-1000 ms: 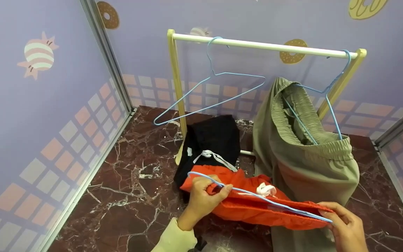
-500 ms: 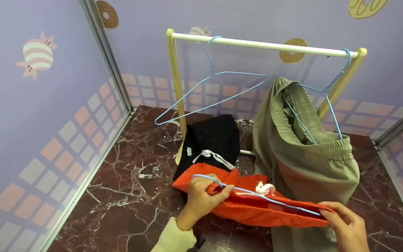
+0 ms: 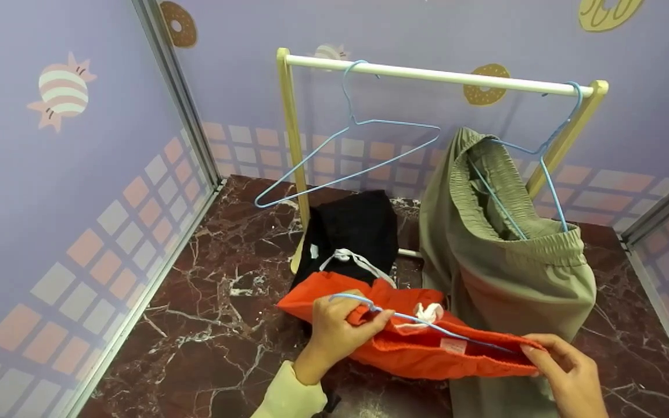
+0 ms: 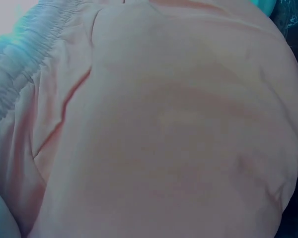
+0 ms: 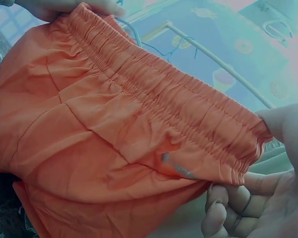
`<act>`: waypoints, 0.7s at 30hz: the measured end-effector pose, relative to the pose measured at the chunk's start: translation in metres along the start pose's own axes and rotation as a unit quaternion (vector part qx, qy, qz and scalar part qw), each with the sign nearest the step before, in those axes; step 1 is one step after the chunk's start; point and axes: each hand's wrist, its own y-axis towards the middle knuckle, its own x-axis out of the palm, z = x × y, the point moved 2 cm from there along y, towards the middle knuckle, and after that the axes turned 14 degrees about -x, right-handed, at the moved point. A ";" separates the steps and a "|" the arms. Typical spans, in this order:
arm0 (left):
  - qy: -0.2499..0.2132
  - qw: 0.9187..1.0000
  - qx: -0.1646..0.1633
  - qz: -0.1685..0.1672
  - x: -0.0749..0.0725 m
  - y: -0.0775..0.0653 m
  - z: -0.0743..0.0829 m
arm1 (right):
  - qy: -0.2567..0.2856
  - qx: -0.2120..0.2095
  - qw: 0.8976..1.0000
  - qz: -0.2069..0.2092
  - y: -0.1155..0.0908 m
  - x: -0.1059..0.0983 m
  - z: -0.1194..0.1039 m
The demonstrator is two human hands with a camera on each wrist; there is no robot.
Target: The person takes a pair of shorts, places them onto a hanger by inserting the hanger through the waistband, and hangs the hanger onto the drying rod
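Observation:
In the head view, orange elastic-waist pants (image 3: pixel 404 360) with a white drawstring (image 3: pixel 429 313) are held up between both hands. My left hand (image 3: pixel 334 328) grips the waistband's left part together with a blue wire hanger (image 3: pixel 421 320). The hanger's hook end shows above the fingers, and its right end disappears inside the waist opening. My right hand (image 3: pixel 569 371) pinches the waistband's right end between thumb and fingers, as the right wrist view also shows with the gathered waistband (image 5: pixel 179 114). Orange cloth fills the left wrist view, where the left fingers are hidden.
Behind stands a clothes rack with a white rail (image 3: pixel 439 75). A bare blue hanger (image 3: pixel 349 128) hangs at its left, and grey-green pants (image 3: pixel 514 278) hang from another at its right. Black clothing (image 3: pixel 358 226) with a white cord lies on the marble-patterned floor (image 3: pixel 207 313).
The hanger's right end has slipped down inside the waistband, away from my right fingers. The waist opening gapes wider, showing a white label. The pants' left corner has spread leftward.

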 end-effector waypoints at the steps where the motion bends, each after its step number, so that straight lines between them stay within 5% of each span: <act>1: 0.003 1.000 0.002 0.001 0.000 0.000 0.000 | 0.001 0.000 1.000 -0.003 0.000 0.001 0.000; 21: 0.055 0.998 0.010 0.008 0.007 -0.004 0.012 | 0.023 -0.007 1.000 -0.013 -0.002 0.028 -0.014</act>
